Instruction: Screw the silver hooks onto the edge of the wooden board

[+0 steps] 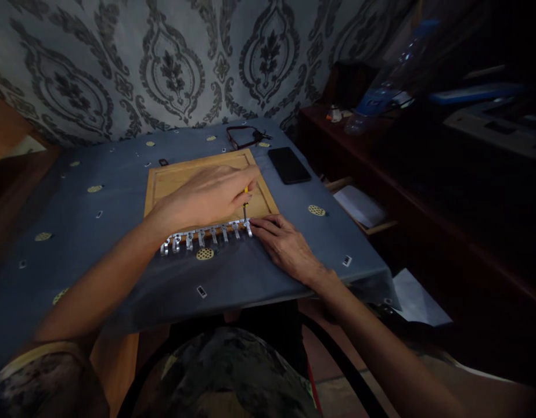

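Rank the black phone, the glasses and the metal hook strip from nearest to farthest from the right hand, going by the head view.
1. Metal hook strip: its right end lies at the fingers of the right hand.
2. Black phone: right of the wooden board.
3. Glasses: beyond the board's far edge.

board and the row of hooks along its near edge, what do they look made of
Board: likely wood, tan and fairly smooth, judging by its warm colour and raised border; possibly veneered. Row of hooks: probably metal, silvery and shiny, going by bright glints.
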### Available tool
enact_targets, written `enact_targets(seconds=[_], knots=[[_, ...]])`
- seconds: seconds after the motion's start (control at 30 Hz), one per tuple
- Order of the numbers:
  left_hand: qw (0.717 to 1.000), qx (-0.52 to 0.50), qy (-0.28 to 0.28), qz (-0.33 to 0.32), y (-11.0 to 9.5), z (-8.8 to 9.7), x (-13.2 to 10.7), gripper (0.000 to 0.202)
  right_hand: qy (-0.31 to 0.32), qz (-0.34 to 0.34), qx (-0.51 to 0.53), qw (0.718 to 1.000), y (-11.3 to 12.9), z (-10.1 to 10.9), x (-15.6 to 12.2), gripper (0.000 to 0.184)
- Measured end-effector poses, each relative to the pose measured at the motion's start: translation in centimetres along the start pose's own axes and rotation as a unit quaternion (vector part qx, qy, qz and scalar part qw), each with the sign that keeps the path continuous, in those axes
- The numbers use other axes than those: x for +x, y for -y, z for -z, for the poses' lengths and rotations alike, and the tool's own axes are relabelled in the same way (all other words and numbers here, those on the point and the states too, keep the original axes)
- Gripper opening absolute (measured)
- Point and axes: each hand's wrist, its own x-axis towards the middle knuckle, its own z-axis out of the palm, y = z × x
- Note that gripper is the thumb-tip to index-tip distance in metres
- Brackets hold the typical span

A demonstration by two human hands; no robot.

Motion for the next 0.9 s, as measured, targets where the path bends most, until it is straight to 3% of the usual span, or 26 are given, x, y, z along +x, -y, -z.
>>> enact_targets(seconds=[0.17, 0.4, 0.77, 0.9], knots=[[0.998, -0.005, -0.028, 0.047, -0.4, -0.5, 0.2, 0.018, 0.008, -0.008, -0.003, 1.0, 0.0, 0.1, 0.0, 0.046], [1.0, -0.02, -0.003, -0.022, -0.3, 0.0, 0.4, 0.012, 0.003, -0.005, -0.004, 1.0, 0.0, -0.1, 0.0, 0.044], [0.994, -0.078, -0.028, 0.078, -0.7, -1.0, 0.3, 0.013, 0.019, -0.008, -0.005, 1.0, 0.1, 0.1, 0.0, 0.041], [0.995, -0.092, -0.024, 0.039, -0.3, -1.0, 0.1, 0.007, 0.019, -0.005, -0.002, 1.0, 0.0, 0.0, 0.0, 0.04]])
